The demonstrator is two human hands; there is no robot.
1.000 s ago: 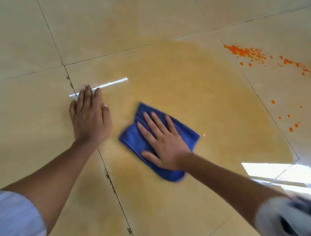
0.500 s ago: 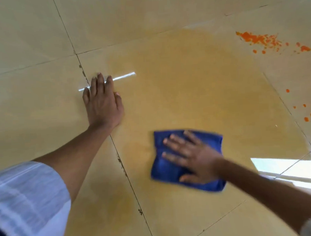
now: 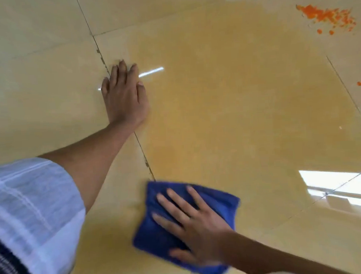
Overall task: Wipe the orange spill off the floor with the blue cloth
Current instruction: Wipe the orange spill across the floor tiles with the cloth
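Blue cloth (image 3: pixel 217 199) sits folded on the tiled floor (image 3: pixel 256 102) at the lower centre of the head view, just right of a grout line (image 3: pixel 144 157). Your right hand (image 3: pixel 197 225) lies flat on top of it, fingers spread and straight, palm pressing down; nothing curled round the fabric. Your left hand (image 3: pixel 125 95) is planted flat on the floor further up, fingers together and straight, straddling the same grout line, holding nothing. Orange spill (image 3: pixel 327 16): solid bits and droplets at the top right, well apart from the cloth. A pale orange film (image 3: pixel 235 82) covers the tile between them. White sleeve (image 3: pixel 31 209) at lower left. Edges of cloth and right hand are motion-blurred.
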